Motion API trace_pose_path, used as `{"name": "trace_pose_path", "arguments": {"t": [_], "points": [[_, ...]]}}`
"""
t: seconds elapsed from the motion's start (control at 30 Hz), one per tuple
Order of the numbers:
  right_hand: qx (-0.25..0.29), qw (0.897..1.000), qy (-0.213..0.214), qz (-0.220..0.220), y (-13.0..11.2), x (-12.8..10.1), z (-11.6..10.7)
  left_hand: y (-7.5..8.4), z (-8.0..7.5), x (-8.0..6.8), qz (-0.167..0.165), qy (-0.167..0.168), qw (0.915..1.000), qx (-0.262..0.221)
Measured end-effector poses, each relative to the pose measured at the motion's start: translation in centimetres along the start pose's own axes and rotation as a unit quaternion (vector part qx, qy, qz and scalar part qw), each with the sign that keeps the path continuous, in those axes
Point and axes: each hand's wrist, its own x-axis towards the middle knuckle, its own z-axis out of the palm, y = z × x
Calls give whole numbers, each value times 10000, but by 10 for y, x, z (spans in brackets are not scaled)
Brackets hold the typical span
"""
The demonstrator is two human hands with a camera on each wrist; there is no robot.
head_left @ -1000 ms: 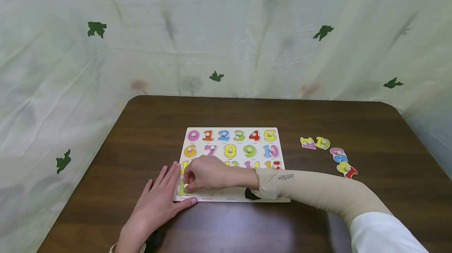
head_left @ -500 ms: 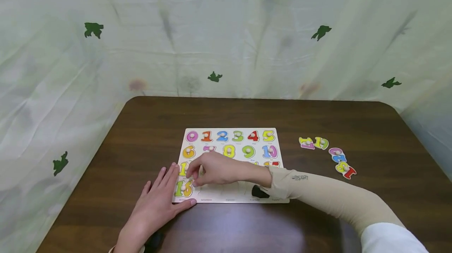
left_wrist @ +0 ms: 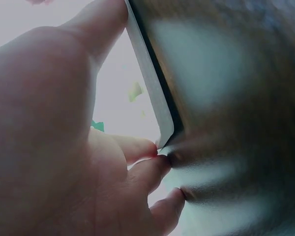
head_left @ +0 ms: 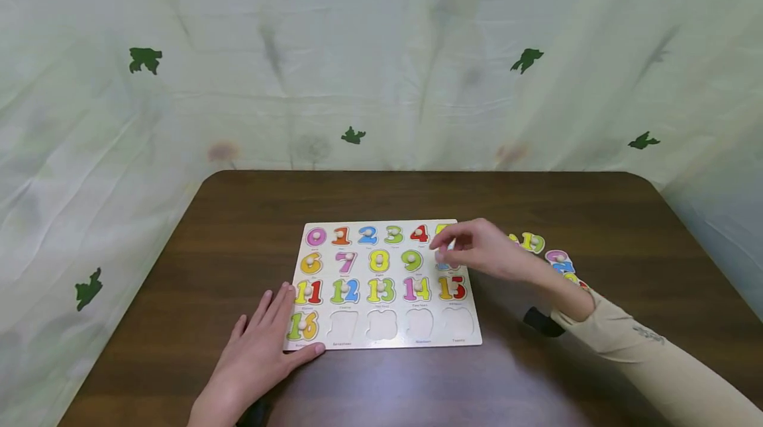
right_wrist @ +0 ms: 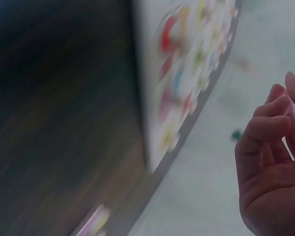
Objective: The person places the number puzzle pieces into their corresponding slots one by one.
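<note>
Over the board's right edge, the right hand (head_left: 485, 251) hung in the air, fingers loosely curled and holding nothing that I could see. It covered most of the 5 and the 10 on the number puzzle board (head_left: 381, 284), so those two were hard to read. The loose number pieces (head_left: 551, 259) on the table (head_left: 238, 215) were partly hidden behind that hand and wrist too; only a yellow-green one and a pink-blue one showed properly. The right wrist view was a blurry mess: just smeared colours of the board and curled fingers (right_wrist: 265, 132) at the edge. The left hand (head_left: 262, 354) lay flat with fingers straight, pressing the board's near left corner beside the 16 piece (head_left: 302, 325). The bottom row's other four slots were bare. The left wrist view showed little beyond palm and the board's edge (left_wrist: 152, 93).
</note>
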Motion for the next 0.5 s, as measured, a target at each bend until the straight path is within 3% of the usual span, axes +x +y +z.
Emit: {"name": "trace_pose_path", "arguments": {"t": [0.1,0.27,0.5], "points": [[-136,9966,605,552,24,-18,-23,-1,2,0,14,30,10000,-1],[-658,9793,1368,1336,60,-42,-49,-2,2,0,-25,-11,10000,6],[-951,9705,1370,1740,89,-57,-62,-1,2,1,-62,-49,10000,4]]}}
